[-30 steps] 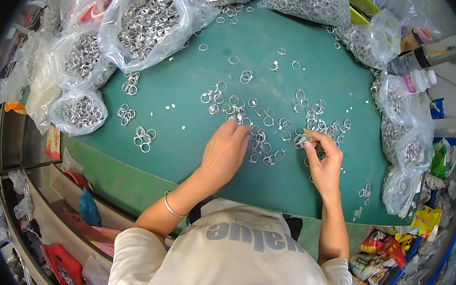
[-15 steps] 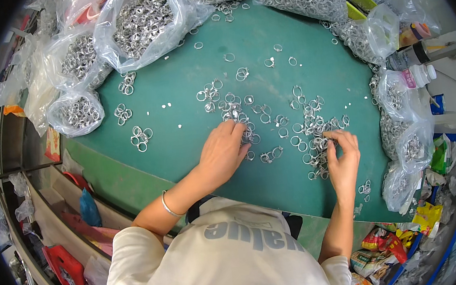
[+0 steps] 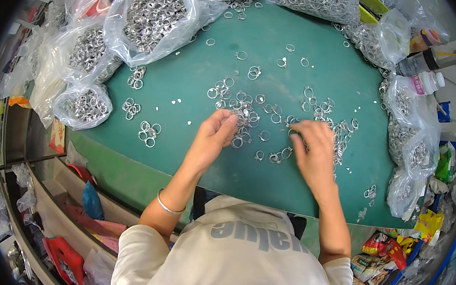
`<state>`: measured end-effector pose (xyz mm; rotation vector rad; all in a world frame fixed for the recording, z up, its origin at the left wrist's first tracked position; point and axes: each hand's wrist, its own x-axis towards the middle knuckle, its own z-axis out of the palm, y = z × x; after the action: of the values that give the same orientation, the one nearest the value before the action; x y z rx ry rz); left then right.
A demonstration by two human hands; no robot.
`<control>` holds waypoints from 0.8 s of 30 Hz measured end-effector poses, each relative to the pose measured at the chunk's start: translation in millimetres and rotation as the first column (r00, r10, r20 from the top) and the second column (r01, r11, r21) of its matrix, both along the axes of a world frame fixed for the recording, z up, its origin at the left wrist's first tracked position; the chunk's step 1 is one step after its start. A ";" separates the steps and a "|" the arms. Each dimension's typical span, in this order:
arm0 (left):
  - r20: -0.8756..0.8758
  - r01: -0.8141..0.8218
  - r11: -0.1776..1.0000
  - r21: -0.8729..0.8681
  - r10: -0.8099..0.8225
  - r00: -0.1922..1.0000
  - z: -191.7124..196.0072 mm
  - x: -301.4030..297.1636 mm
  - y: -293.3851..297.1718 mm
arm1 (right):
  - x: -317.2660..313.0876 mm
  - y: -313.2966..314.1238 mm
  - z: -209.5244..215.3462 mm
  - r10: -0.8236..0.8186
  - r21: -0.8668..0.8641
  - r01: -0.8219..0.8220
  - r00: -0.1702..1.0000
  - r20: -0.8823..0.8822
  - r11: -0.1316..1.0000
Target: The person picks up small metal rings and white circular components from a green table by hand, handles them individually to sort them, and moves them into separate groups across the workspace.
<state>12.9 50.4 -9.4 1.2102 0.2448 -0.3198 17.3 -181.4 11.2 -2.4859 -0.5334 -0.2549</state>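
Many silver-coloured finger rings lie loose on a green tabletop. My left hand is at the left edge of the middle ring cluster, thumb and forefinger pressed together. Whatever sits in that pinch is too small to make out. Over the gap between the two clusters, my right hand reaches down with curled fingers, thumb and forefinger closing on a single ring. Its palm and wrist partly cover the right-hand ring cluster. A few ring pairs lie between my hands.
Clear plastic bags full of rings line the far edge, including a large open bag, and a small bag at left. More bags and a white bottle stand along the right. Small ring groups and white bits lie left.
My right hand has moved left from the right cluster to a ring nearer the middle. My left hand has drawn back slightly from the middle pile, its fingers now pinched.
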 end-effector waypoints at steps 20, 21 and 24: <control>0.284 -0.235 0.780 0.580 0.076 0.956 -5.8 -20.2 23.5 | 1.9 48.8 -12.8 0.070 -0.061 -0.072 0.997 -0.029 0.996; 0.278 -0.217 0.756 0.618 0.048 0.959 -4.8 -20.3 24.1 | 1.4 42.4 -11.3 -0.024 -0.111 0.016 0.997 -0.074 0.994; 0.265 -0.178 0.724 0.666 -0.007 0.964 -2.0 -19.2 23.5 | -2.5 39.8 -1.9 -0.094 -0.145 0.093 0.996 0.002 0.985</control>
<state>-6.3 73.9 -11.4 1.9605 0.2028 0.0302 14.8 -141.6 9.3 -2.6559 -0.4481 -0.2543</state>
